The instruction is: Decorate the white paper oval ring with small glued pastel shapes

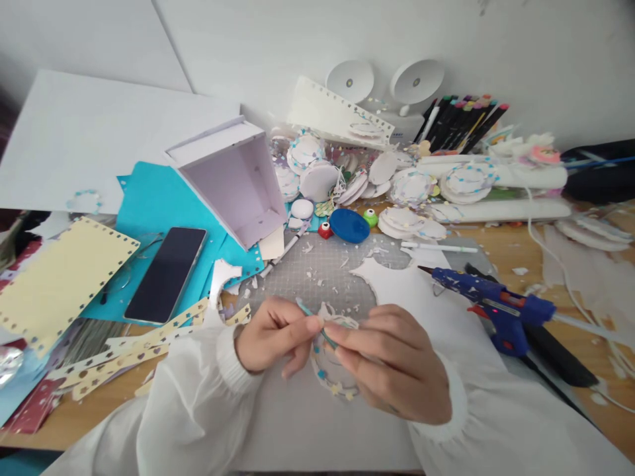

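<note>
Low in the centre of the head view, my left hand (280, 334) pinches a thin teal strip (304, 307) between thumb and forefinger. Fingertips of my right hand (394, 363) are closed on the same strip, close against the left thumb. Whether the strip is paper or another material, I cannot tell. Just under both hands is a round white piece with a ring of small stars (325, 377), blue on the left and pale yellow at the bottom. My right hand covers much of its right side. A white sheet with a curved cutout (391, 284) lies beyond my right hand.
A blue hot glue gun (496, 301) lies at right, its nozzle pointing left. At left are a phone (166, 274), blue paper and yellow punched card (64, 284). Behind stand an open white box (233, 178), several decorated white discs (469, 182) and markers (459, 125). Scraps litter the grey cutting mat (297, 274).
</note>
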`<act>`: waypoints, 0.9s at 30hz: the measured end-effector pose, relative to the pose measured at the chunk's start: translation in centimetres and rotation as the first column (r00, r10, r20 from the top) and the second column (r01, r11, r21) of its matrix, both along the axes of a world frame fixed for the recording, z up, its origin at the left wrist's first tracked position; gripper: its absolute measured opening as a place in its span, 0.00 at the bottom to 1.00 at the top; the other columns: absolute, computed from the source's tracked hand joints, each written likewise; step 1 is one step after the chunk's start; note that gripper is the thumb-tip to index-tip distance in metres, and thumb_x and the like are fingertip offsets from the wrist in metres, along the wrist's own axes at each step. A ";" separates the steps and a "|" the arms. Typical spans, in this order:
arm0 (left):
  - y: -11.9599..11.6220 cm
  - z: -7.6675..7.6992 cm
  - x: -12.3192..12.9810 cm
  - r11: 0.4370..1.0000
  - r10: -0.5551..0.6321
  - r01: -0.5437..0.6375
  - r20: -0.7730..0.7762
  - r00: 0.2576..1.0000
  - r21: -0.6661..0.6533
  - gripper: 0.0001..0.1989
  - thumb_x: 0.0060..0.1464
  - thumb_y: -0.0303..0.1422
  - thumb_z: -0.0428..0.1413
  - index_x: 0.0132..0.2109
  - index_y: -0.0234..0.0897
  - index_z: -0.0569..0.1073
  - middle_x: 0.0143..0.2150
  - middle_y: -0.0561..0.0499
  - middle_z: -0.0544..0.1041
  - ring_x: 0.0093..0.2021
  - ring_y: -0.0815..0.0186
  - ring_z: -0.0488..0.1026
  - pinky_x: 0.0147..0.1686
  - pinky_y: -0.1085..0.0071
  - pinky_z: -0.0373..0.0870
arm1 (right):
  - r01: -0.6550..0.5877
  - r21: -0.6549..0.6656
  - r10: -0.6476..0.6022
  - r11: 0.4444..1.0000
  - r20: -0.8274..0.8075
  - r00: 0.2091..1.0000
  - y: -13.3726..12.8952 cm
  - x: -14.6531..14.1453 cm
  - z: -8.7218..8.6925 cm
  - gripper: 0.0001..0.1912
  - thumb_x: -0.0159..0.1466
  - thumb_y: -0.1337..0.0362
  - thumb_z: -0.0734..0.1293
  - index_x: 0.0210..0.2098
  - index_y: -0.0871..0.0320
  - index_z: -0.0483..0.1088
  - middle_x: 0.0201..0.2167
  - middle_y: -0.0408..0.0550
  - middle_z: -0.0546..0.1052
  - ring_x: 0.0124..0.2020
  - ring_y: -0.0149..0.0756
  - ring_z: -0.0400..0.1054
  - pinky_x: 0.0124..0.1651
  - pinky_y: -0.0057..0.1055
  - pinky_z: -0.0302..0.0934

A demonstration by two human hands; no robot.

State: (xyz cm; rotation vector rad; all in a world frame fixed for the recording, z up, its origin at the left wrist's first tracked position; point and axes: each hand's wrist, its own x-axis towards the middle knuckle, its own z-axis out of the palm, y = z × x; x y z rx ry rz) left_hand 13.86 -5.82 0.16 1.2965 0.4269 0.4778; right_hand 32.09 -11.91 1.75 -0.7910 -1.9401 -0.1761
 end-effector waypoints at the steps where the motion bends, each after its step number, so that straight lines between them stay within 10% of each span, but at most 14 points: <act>1: 0.0 0.1 0.0 1.000 0.003 -0.003 -0.033 0.999 -0.010 0.34 0.62 0.43 0.49 0.10 0.33 0.62 0.06 0.53 0.57 0.10 0.78 0.50 0.13 0.76 0.47 | -0.006 -0.003 0.006 1.000 0.029 1.000 0.0 -0.1 -0.1 0.09 0.59 0.76 0.65 0.29 0.55 0.70 0.32 0.46 0.82 0.26 0.29 0.70 0.30 0.30 0.65; 9: 0.1 0.2 0.3 0.941 0.291 -0.307 -0.123 0.949 -0.139 0.29 0.54 0.42 0.53 0.10 0.35 0.62 0.04 0.55 0.55 0.09 0.77 0.48 0.14 0.73 0.44 | -0.150 -0.227 0.131 0.962 -0.098 0.987 0.8 0.8 -0.5 0.19 0.54 0.76 0.60 0.41 0.53 0.71 0.37 0.48 0.80 0.34 0.39 0.71 0.36 0.40 0.66; 14: 0.5 0.0 0.1 0.897 0.361 -0.382 -0.130 0.923 -0.221 0.20 0.51 0.38 0.53 0.18 0.31 0.73 0.04 0.58 0.55 0.07 0.78 0.47 0.17 0.75 0.53 | 0.163 -0.033 -0.166 0.986 -0.209 0.964 -2.3 2.4 0.5 0.18 0.49 0.79 0.63 0.34 0.51 0.69 0.30 0.45 0.74 0.28 0.39 0.67 0.31 0.42 0.65; 20: 0.6 -0.5 -0.2 0.907 0.307 -0.323 -0.100 0.946 -0.271 0.20 0.49 0.38 0.53 0.16 0.31 0.71 0.02 0.57 0.56 0.06 0.78 0.46 0.17 0.75 0.53 | 0.449 -0.231 -0.440 0.863 0.093 0.893 -10.7 7.9 -0.9 0.11 0.49 0.71 0.66 0.28 0.49 0.64 0.24 0.46 0.67 0.24 0.40 0.63 0.28 0.42 0.60; 24: 0.4 -0.2 -0.2 0.907 0.291 -0.315 -0.127 0.948 -0.279 0.19 0.48 0.38 0.54 0.15 0.31 0.71 0.02 0.57 0.56 0.06 0.77 0.46 0.14 0.75 0.49 | 0.802 -0.428 -0.862 0.416 0.096 0.498 -11.7 10.9 -2.2 0.10 0.55 0.65 0.64 0.37 0.49 0.62 0.31 0.54 0.69 0.33 0.55 0.66 0.37 0.54 0.60; 27: 0.4 0.0 -0.1 0.912 0.284 -0.311 -0.137 0.949 -0.266 0.19 0.47 0.38 0.54 0.15 0.30 0.71 0.02 0.57 0.56 0.06 0.77 0.46 0.13 0.76 0.49 | 0.776 -0.490 -0.857 0.398 0.104 0.505 -9.9 12.5 -3.0 0.13 0.55 0.61 0.68 0.38 0.53 0.64 0.32 0.55 0.69 0.33 0.55 0.67 0.36 0.52 0.61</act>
